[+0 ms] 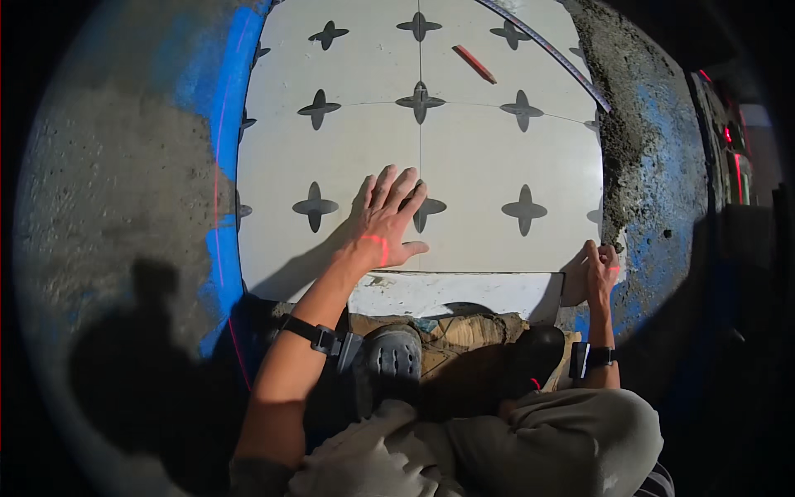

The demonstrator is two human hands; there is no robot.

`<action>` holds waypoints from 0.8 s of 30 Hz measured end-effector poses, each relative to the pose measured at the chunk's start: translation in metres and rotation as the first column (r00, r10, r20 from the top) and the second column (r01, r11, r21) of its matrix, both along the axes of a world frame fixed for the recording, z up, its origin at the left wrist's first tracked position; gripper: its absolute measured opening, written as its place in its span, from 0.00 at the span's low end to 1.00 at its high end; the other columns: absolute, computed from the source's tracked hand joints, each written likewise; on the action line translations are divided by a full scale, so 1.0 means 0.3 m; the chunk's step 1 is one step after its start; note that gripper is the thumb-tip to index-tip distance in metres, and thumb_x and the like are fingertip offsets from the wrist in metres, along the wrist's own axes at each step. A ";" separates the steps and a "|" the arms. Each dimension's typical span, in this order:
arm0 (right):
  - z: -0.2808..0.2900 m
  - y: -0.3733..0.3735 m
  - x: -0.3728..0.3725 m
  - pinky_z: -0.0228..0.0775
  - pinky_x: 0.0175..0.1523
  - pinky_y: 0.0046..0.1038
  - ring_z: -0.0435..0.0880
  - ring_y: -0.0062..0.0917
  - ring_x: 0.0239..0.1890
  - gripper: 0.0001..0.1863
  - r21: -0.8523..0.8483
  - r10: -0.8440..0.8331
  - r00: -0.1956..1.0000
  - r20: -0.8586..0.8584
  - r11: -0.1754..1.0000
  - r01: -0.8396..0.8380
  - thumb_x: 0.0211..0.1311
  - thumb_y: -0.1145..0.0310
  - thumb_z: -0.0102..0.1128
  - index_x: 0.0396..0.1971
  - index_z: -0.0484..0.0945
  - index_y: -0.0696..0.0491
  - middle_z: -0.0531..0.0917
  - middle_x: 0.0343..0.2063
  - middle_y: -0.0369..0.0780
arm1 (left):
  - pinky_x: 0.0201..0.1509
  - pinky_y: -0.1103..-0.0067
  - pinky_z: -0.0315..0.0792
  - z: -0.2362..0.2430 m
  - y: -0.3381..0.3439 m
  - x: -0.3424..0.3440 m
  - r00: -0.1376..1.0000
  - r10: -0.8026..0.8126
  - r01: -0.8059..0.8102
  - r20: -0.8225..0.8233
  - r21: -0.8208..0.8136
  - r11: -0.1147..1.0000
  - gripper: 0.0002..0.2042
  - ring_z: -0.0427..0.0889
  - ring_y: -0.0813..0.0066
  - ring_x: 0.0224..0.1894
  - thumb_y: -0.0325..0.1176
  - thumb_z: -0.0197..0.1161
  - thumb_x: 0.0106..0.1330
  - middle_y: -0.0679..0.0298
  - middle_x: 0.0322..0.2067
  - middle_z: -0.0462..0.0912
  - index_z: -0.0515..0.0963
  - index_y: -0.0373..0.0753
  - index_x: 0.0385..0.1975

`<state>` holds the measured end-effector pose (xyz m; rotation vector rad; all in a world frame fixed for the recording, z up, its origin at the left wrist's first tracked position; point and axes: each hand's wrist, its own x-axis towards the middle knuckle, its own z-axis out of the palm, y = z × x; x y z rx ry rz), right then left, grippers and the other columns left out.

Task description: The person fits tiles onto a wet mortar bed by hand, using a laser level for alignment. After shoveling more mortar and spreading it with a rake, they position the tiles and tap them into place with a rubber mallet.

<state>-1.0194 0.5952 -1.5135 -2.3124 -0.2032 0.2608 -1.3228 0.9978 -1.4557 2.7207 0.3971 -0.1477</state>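
Observation:
My left hand [389, 214] rests spread on a cream tile [331, 236] with dark four-petal motifs, beside the middle seam. A red laser line crosses my wrist. My right hand [600, 269] is at the tiles' lower right corner, fingers curled at the edge; what they hold, if anything, is unclear. Below the tiles' near edge lies a white strip [455, 291]. A red pencil [474, 64] lies on the upper right tile, and a metal ruler [547, 51] crosses the upper right corner.
Blue-coated edging [228, 141] runs along the left, beside rough grey floor [124, 182]. Dark wet mortar [617, 141] borders the tiles on the right. My shoes [389, 364] and bent legs are at the bottom, by brown material. Red laser light shows at the far right.

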 end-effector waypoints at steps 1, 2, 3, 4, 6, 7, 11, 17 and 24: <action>0.000 0.001 0.004 0.59 0.29 0.26 0.67 0.16 0.23 0.22 -0.009 0.008 1.000 0.000 1.000 -0.008 0.68 0.53 0.72 0.28 0.77 0.57 0.73 0.19 0.32 | 0.84 0.48 0.36 -0.001 -0.002 0.004 1.000 0.006 -0.006 -0.007 0.000 1.000 0.53 0.38 0.45 0.83 0.56 0.77 0.55 0.53 0.81 0.48 0.58 0.43 0.79; 0.001 0.000 0.008 0.58 0.28 0.26 0.67 0.16 0.22 0.22 -0.005 -0.002 1.000 -0.011 1.000 0.002 0.68 0.53 0.72 0.28 0.77 0.57 0.73 0.18 0.32 | 0.84 0.47 0.36 -0.007 -0.004 0.011 1.000 0.001 -0.001 -0.013 0.017 1.000 0.53 0.38 0.45 0.83 0.57 0.77 0.55 0.54 0.81 0.47 0.57 0.43 0.79; 0.002 -0.006 0.017 0.58 0.28 0.26 0.67 0.15 0.22 0.21 0.003 0.003 1.000 0.004 1.000 -0.003 0.68 0.54 0.72 0.27 0.76 0.56 0.73 0.18 0.32 | 0.84 0.47 0.36 -0.007 -0.008 0.023 1.000 -0.010 0.010 -0.002 0.012 1.000 0.53 0.38 0.45 0.83 0.57 0.77 0.55 0.54 0.81 0.47 0.57 0.43 0.79; -0.002 -0.016 0.028 0.57 0.27 0.26 0.67 0.14 0.22 0.21 -0.012 0.000 1.000 0.014 1.000 0.000 0.68 0.54 0.71 0.26 0.76 0.56 0.73 0.18 0.32 | 0.84 0.47 0.36 -0.008 -0.012 0.036 1.000 -0.007 0.008 -0.008 0.018 1.000 0.53 0.38 0.45 0.83 0.58 0.76 0.55 0.54 0.81 0.47 0.57 0.43 0.79; -0.005 0.000 0.030 0.54 0.26 0.26 0.65 0.13 0.21 0.21 0.043 0.012 1.000 0.010 0.999 -0.013 0.68 0.55 0.72 0.26 0.75 0.55 0.73 0.18 0.31 | 0.84 0.47 0.35 -0.004 -0.005 0.042 0.999 -0.006 0.008 -0.047 0.029 1.000 0.53 0.36 0.46 0.83 0.58 0.76 0.56 0.54 0.82 0.45 0.56 0.44 0.80; -0.007 0.009 0.027 0.54 0.25 0.26 0.65 0.13 0.21 0.21 0.079 -0.030 0.998 -0.050 0.996 0.033 0.68 0.56 0.72 0.26 0.75 0.55 0.73 0.17 0.31 | 0.84 0.47 0.35 -0.008 -0.005 0.047 0.999 -0.016 0.016 -0.036 0.023 1.000 0.53 0.36 0.46 0.83 0.58 0.76 0.56 0.54 0.82 0.45 0.56 0.44 0.80; -0.022 -0.003 0.044 0.56 0.26 0.26 0.66 0.14 0.21 0.22 0.041 -0.023 0.999 -0.039 0.999 0.024 0.67 0.55 0.72 0.25 0.73 0.55 0.72 0.17 0.31 | 0.84 0.48 0.35 -0.004 -0.012 0.063 0.997 -0.005 0.008 -0.076 0.046 0.999 0.54 0.35 0.47 0.84 0.59 0.76 0.55 0.55 0.82 0.45 0.55 0.46 0.80; -0.006 -0.007 0.062 0.55 0.26 0.26 0.63 0.14 0.21 0.22 0.032 -0.013 1.000 -0.028 0.999 0.014 0.66 0.56 0.72 0.25 0.72 0.55 0.70 0.18 0.30 | 0.84 0.47 0.33 -0.006 -0.017 0.082 0.999 -0.008 0.009 -0.051 0.025 1.000 0.54 0.36 0.46 0.83 0.59 0.76 0.56 0.56 0.82 0.45 0.55 0.46 0.80; -0.024 0.003 0.065 0.53 0.27 0.25 0.63 0.12 0.23 0.22 0.049 0.019 1.000 0.000 0.999 -0.019 0.68 0.54 0.71 0.25 0.73 0.53 0.69 0.19 0.28 | 0.84 0.49 0.34 0.006 -0.010 0.080 0.997 -0.005 0.010 -0.081 0.057 0.998 0.54 0.36 0.47 0.84 0.58 0.76 0.55 0.55 0.82 0.45 0.55 0.44 0.80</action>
